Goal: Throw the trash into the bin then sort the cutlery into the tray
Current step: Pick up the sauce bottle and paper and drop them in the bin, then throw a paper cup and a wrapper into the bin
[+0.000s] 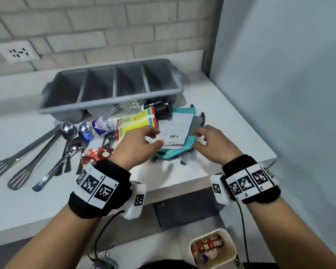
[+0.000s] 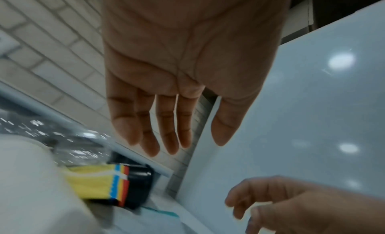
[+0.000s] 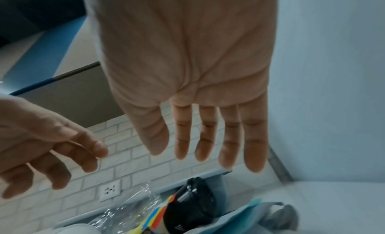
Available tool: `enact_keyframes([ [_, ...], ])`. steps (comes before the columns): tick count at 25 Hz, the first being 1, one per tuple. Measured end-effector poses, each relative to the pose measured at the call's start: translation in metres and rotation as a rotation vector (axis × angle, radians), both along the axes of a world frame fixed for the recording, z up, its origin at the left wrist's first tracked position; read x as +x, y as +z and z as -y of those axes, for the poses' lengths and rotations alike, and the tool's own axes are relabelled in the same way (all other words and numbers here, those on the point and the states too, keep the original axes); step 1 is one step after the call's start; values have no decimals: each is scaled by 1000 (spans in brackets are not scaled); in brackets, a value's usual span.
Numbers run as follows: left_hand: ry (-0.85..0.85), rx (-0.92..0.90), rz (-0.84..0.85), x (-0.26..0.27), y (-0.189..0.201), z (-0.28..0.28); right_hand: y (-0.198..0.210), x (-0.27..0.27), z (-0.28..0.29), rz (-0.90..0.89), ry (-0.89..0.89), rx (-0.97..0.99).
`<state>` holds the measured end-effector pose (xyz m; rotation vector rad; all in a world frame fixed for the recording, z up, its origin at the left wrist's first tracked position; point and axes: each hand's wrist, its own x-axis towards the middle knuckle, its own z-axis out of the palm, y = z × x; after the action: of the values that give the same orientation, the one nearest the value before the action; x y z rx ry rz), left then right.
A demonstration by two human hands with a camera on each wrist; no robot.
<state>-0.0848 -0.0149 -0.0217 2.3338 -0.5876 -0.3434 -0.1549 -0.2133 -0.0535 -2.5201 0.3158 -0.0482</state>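
Note:
A trash pile lies on the white counter point(image 1: 17, 206): a crushed clear bottle point(image 1: 113, 117), a yellow packet point(image 1: 138, 121), a black jar point(image 1: 161, 109), a white pouch point(image 1: 175, 129) on a teal packet point(image 1: 173, 152), and a red wrapper point(image 1: 96, 155). My left hand point(image 1: 157, 137) hovers at the pouch's left edge and my right hand point(image 1: 196, 139) at its right edge. In the wrist views the left hand point(image 2: 185, 138) and right hand point(image 3: 187, 147) have straight fingers and hold nothing. Several spoons point(image 1: 68, 131) and slotted tongs point(image 1: 17, 167) lie to the left. The grey four-compartment tray point(image 1: 113, 98) stands behind.
A cream bin point(image 1: 231, 251) holding a red can stands on the floor below the counter's front edge, to my right. A pale blue panel point(image 1: 289, 74) walls off the counter's right side. A brick wall with a socket point(image 1: 17, 52) runs behind the tray.

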Motion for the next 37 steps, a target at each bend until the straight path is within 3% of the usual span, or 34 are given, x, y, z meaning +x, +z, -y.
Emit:
enact_keyframes([
  [5,-8,268,129,48,-9,-41,17,65,-32,-40,79,-86],
  [11,-269,687,151,71,-26,-44,0,133,-63,-53,-114,160],
  [15,-317,792,175,81,-35,-39,-23,159,-71,-115,-240,302],
  [20,-305,656,136,91,-35,-41,-30,162,-73,-95,-298,377],
  [23,-314,516,47,93,-26,-47,-20,139,-65,-83,-356,506],
  [26,-312,385,63,87,-10,-48,-1,110,-55,15,-413,588],
  [32,-460,90,-129,39,-1,-15,5,5,-40,307,-701,728],
  [37,-698,94,-175,-34,-24,29,-33,-104,-24,552,-1074,685],
])
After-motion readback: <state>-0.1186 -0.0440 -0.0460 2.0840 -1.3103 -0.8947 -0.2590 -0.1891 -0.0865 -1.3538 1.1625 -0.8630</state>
